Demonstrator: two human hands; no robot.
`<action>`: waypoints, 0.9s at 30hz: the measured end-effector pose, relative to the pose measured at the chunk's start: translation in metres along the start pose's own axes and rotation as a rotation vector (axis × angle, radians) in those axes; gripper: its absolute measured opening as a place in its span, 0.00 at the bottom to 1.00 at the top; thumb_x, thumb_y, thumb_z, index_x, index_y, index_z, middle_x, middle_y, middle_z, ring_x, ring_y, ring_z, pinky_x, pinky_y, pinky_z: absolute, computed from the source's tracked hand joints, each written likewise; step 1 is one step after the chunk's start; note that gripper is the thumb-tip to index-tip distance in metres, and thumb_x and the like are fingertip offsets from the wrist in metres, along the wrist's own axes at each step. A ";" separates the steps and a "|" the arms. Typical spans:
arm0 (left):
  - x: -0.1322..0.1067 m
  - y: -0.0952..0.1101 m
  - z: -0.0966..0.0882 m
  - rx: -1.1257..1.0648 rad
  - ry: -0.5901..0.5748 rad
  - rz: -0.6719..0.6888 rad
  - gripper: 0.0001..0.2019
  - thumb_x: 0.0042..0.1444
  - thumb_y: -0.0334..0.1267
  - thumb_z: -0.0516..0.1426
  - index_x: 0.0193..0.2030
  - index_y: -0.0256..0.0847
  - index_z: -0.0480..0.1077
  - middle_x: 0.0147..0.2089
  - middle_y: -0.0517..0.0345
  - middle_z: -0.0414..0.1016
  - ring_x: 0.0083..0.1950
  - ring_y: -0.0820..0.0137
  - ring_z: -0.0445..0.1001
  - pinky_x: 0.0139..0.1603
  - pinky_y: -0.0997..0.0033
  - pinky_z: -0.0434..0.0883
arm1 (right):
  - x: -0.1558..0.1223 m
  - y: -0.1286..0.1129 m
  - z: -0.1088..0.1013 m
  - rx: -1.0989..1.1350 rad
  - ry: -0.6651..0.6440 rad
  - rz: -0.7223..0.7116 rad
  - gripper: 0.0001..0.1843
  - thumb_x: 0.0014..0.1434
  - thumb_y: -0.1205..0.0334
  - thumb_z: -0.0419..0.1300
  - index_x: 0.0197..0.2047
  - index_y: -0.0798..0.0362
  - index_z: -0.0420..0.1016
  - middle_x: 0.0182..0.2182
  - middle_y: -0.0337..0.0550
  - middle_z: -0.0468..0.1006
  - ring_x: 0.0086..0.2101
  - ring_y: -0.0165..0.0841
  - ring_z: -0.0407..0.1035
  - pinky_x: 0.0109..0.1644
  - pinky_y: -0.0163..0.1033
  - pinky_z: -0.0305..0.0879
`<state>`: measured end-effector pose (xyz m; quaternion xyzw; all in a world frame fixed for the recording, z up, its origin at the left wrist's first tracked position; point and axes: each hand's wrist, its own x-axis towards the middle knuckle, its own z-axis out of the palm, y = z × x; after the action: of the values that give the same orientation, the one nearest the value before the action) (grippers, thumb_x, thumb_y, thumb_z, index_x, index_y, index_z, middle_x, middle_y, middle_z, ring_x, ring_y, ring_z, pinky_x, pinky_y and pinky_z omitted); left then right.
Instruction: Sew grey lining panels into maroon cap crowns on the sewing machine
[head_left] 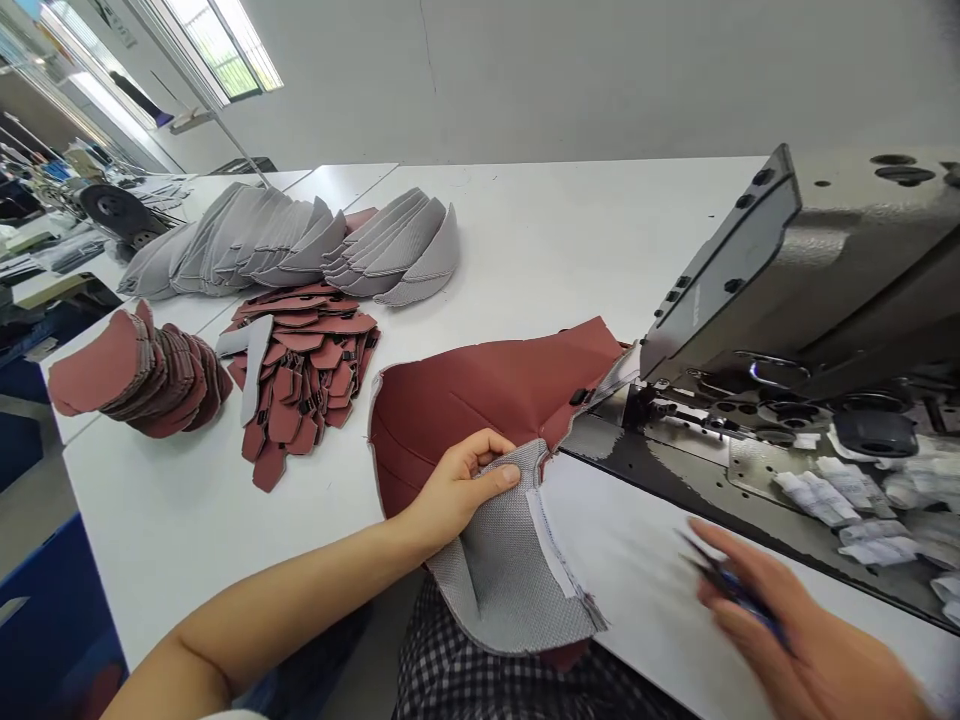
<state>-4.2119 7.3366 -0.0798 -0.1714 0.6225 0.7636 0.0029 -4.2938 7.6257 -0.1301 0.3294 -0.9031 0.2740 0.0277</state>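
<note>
My left hand [469, 485] pinches the folded edge of a sewn fabric piece, thumb on top. Its outer side is dark red [465, 400]; the folded-over grey mesh lining [510, 570] faces up, with a white strip stitched along its seam. The far corner of the piece reaches the sewing machine [720, 300] near its needle area. Over the table to the right, my right hand [772, 610] is smeared by motion and holds small dark-blue thread snips [731, 580], blades pointing left, apart from the fabric.
At the left lie a stack of red pieces [165, 375], a pile of small red parts [307, 370] and overlapping grey panels [300, 240] on the white table [570, 240]. White rolled bundles [855, 510] rest on the machine bed. A blue bin [60, 610] stands at lower left.
</note>
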 end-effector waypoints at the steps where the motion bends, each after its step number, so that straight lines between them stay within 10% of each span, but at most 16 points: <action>1: -0.001 0.000 0.000 -0.041 -0.007 -0.005 0.13 0.55 0.44 0.66 0.39 0.38 0.70 0.34 0.62 0.70 0.34 0.77 0.65 0.37 0.77 0.61 | 0.010 -0.012 -0.002 0.057 -0.021 -0.060 0.21 0.69 0.43 0.49 0.54 0.45 0.72 0.32 0.38 0.83 0.26 0.36 0.77 0.26 0.36 0.70; 8: -0.005 -0.005 0.000 -0.261 -0.045 -0.074 0.16 0.53 0.44 0.68 0.40 0.38 0.70 0.35 0.59 0.75 0.33 0.77 0.69 0.37 0.76 0.64 | 0.076 -0.074 0.017 0.243 -0.033 -0.243 0.21 0.69 0.40 0.49 0.43 0.48 0.71 0.29 0.37 0.81 0.25 0.32 0.76 0.26 0.35 0.69; 27: -0.009 -0.009 0.013 0.046 0.018 0.015 0.10 0.58 0.42 0.62 0.45 0.41 0.75 0.42 0.58 0.76 0.42 0.69 0.71 0.45 0.72 0.67 | 0.080 -0.073 -0.004 -0.339 0.207 -0.433 0.24 0.75 0.48 0.40 0.38 0.54 0.68 0.19 0.37 0.71 0.16 0.32 0.68 0.18 0.37 0.54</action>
<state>-4.2044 7.3527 -0.0835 -0.1734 0.6411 0.7476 -0.0045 -4.3116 7.5354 -0.0730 0.4754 -0.8372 0.1392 0.2319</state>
